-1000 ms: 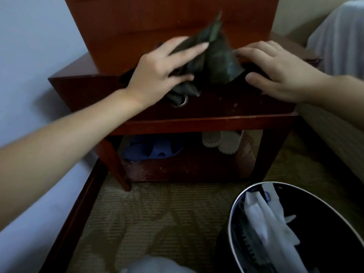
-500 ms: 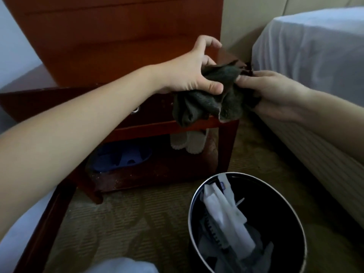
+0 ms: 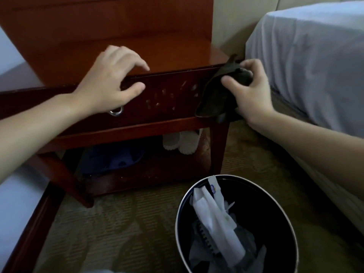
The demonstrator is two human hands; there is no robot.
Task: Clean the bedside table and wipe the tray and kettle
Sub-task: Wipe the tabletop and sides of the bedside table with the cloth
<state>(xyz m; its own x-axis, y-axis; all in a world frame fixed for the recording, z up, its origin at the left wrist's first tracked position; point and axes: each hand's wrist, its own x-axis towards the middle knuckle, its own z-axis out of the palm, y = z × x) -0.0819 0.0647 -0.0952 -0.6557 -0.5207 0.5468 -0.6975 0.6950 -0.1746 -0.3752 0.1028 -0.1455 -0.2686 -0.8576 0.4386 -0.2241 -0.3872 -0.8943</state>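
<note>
The reddish wooden bedside table (image 3: 177,54) stands ahead with a tall back panel. Its dark drawer front (image 3: 169,97) shows pale smudges and has a metal ring pull (image 3: 116,111). My left hand (image 3: 112,79) rests on the drawer's top edge, fingers spread over it and thumb on the front, holding nothing. My right hand (image 3: 250,91) clutches a dark cloth (image 3: 214,95) against the table's front right corner. No tray or kettle is in view.
A round black bin (image 3: 236,223) with white paper waste stands on the carpet in front. Blue slippers (image 3: 114,156) and white slippers (image 3: 183,140) lie on the lower shelf. A bed with a white sheet (image 3: 311,56) is at the right.
Both hands held the cloth in the air before. My left hand has let it go and moved left onto the drawer edge. My right hand keeps the cloth at the table's right corner.
</note>
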